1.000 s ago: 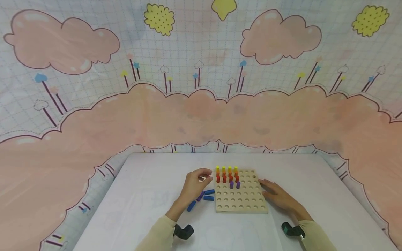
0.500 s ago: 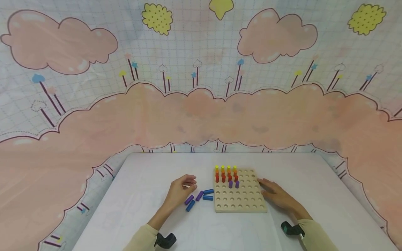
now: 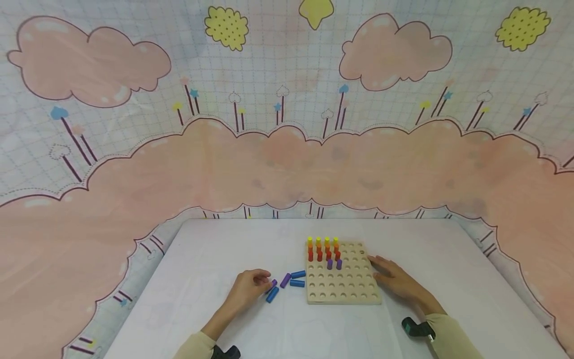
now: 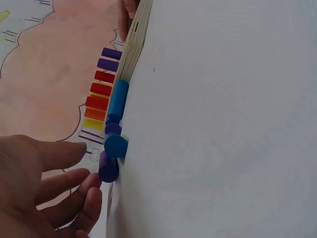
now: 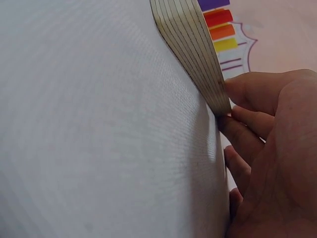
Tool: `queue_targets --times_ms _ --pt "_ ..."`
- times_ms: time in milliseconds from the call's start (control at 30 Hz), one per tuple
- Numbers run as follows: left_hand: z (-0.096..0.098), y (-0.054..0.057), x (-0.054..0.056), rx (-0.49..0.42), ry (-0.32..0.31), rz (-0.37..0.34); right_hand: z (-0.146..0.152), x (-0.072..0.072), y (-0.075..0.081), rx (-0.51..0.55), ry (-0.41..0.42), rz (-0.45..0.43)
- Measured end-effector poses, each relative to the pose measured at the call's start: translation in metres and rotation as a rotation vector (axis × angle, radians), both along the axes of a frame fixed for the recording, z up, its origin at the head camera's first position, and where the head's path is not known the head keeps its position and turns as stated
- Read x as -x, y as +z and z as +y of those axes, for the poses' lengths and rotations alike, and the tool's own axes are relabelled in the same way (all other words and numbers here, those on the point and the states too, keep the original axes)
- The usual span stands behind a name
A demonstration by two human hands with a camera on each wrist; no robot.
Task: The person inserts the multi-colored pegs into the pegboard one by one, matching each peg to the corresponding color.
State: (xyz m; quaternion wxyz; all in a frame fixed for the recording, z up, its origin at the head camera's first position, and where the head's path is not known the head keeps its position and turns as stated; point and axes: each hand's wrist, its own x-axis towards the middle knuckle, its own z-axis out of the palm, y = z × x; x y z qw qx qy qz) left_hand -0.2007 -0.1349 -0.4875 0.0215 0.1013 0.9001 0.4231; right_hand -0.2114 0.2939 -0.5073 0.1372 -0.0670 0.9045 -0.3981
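Observation:
My left hand (image 3: 248, 288) is at a purple peg (image 4: 108, 167) lying on the table. In the left wrist view the thumb and fingers stand apart, with the peg just past the fingertips; whether they touch it is unclear. The hand partly hides this peg in the head view. A second purple peg (image 3: 285, 280) and several blue pegs (image 3: 272, 294) lie close by. My right hand (image 3: 399, 280) rests along the right edge of a wooden pegboard (image 3: 345, 286), its fingertips touching the side. Yellow, orange and red pegs (image 3: 320, 256) and two purple pegs (image 3: 339, 264) stand in the board.
All of this is on a white table (image 3: 215, 249). Behind it hangs a cloud-patterned cloth (image 3: 287, 169). More blue pegs (image 3: 297, 283) lie against the left side of the board. Each wrist wears a black camera (image 3: 417, 327).
My left hand has moved from beside the board's upper left edge, left and down to the loose pegs. The right hand has stayed at the board's edge.

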Motion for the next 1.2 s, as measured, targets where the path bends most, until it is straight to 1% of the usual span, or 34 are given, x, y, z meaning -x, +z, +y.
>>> queue_targets --times_ms 33,167,233,333,500,800,1033,1200 --pt "-0.0001 -0.0005 -0.0003 0.001 -0.009 0.005 0.0003 0.0001 0.0003 0.001 0.005 0.004" --pt "0.0008 -0.0018 -0.001 0.0 -0.017 -0.02 0.0007 0.0003 0.0021 0.026 0.008 0.007" --pt "0.0014 -0.0033 -0.0011 0.012 -0.019 -0.023 0.0008 0.0004 0.0026 0.033 0.004 0.001" --pt "0.003 -0.0047 -0.0006 0.038 -0.009 -0.021 0.0009 0.0012 0.0031 0.026 0.003 -0.005" --pt "0.0051 -0.0035 0.0006 0.065 0.007 -0.01 0.0009 0.0021 0.0044 0.017 0.005 0.006" --pt "0.0062 -0.0032 -0.0012 0.112 0.041 0.015 0.0015 0.0029 0.0043 0.007 0.023 0.031" --pt "0.0052 0.001 -0.0007 0.094 0.064 0.05 0.0016 0.0033 0.0045 0.01 0.02 0.015" --pt "0.0043 0.0027 0.0039 0.049 0.087 0.072 0.0018 0.004 0.0044 0.028 0.012 -0.004"
